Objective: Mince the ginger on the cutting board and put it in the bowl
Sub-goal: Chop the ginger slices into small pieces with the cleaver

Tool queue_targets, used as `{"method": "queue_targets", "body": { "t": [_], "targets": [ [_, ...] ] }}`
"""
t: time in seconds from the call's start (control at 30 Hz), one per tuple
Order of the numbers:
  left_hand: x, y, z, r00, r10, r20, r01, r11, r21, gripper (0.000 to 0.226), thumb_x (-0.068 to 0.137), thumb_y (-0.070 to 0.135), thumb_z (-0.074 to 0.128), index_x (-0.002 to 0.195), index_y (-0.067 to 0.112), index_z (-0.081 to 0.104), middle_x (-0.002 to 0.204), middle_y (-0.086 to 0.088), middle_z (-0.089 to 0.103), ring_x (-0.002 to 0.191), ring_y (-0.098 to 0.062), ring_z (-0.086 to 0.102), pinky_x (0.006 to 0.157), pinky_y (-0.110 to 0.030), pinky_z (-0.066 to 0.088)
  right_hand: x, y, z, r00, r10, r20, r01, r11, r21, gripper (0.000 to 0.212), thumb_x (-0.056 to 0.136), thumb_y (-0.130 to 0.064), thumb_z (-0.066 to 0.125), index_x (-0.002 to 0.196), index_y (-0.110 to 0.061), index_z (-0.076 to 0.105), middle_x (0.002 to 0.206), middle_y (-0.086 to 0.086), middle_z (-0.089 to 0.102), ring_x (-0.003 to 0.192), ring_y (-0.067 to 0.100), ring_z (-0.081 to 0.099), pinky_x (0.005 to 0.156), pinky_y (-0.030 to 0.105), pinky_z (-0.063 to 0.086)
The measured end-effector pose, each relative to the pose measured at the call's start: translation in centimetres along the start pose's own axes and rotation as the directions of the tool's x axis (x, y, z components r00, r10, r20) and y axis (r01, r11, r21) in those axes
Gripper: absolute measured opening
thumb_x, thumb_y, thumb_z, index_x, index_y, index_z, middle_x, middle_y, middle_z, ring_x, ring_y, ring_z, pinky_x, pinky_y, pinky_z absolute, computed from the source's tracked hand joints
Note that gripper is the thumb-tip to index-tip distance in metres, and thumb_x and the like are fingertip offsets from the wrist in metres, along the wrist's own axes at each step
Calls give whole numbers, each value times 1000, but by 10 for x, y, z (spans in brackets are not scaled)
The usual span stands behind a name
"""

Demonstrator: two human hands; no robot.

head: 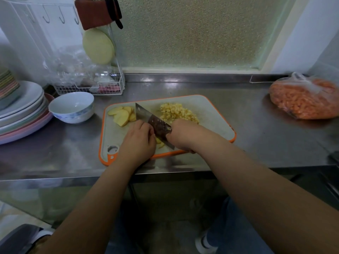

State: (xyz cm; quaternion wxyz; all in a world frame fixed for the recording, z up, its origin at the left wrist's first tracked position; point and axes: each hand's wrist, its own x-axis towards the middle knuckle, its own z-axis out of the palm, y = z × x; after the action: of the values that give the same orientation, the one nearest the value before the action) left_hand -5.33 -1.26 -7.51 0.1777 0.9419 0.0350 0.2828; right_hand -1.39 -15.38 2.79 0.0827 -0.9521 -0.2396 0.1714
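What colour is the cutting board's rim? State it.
Orange, round a pale grey cutting board; seen in the head view.

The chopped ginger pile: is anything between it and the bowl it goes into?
Yes. Between the minced ginger and the bowl stands the cleaver, and beyond it lie the uncut ginger slices on the cutting board.
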Motion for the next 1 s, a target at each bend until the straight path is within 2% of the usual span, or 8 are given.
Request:
{"method": "queue_targets", "body": {
  "t": [0.13,0.27,0.4,0.5,0.53,0.7,0.83,1.0],
  "targets": [
    [1,-1,0,1000,-9,1,9,1000,-7,6,88,11,57,84,10,53,85,-7,47,79,-24,46,70,-29,31,12,-1,14,1000,22,-12,-22,1000,8,11,96,-18,48,94,-11,57,87,8,58,76,25,54,64,28,41],
    [1,0,0,1000,-5,7,5,1000,-1,5,88,11,57,85,9,54,86,-9,49,81,-26,48,71,-29,32,11,4,14,999,19,-34,-17,998,68,16,95,-21,49,102,-10,58,82,6,54,74,25,53,63,29,39],
    [2,-2,-2,999,-15,34,16,999,-28,5,87,12,58,87,9,54,89,-11,51,85,-28,49,74,-31,33,7,18,2,1000,2,11,-3,992,127,23,97,-30,50,86,-10,55,69,7,53,58,23,50,50,28,35],
    [2,-3,-4,998,-13,64,17,998,-66,5,89,13,58,87,10,54,91,-9,51,88,-27,50,77,-34,38,10,28,1,999,28,-29,-23,989,148,32,96,-32,51,108,-4,63,97,17,64,89,34,61,64,27,37],
    [1,-4,-5,997,-14,77,20,997,-77,5,89,14,58,89,11,54,93,-8,50,90,-26,49,79,-35,39,10,29,2,998,31,-48,-23,988,151,34,95,-31,51,110,-3,63,99,18,63,91,33,60,66,27,36],
    [-2,-11,-11,997,-33,76,42,992,-122,14,87,18,61,97,14,52,103,-2,44,99,-20,43,85,-32,36,6,21,3,991,-20,-134,37,991,129,23,94,-31,49,89,-11,58,85,11,55,77,28,51,65,28,36],
    [-2,-10,-11,998,-25,62,34,990,-139,7,88,15,59,92,15,53,95,2,43,92,-20,46,79,-34,39,3,8,5,988,-56,-147,65,996,59,28,94,-31,48,100,-8,62,86,8,54,79,27,51,67,30,38],
    [1,-16,-11,996,-28,82,42,984,-171,9,86,12,59,86,19,52,88,2,47,84,-16,47,74,-29,36,4,3,5,990,-57,-125,59,998,10,20,94,-29,47,94,-11,57,84,7,53,78,27,51,66,30,38]
  ]
}}
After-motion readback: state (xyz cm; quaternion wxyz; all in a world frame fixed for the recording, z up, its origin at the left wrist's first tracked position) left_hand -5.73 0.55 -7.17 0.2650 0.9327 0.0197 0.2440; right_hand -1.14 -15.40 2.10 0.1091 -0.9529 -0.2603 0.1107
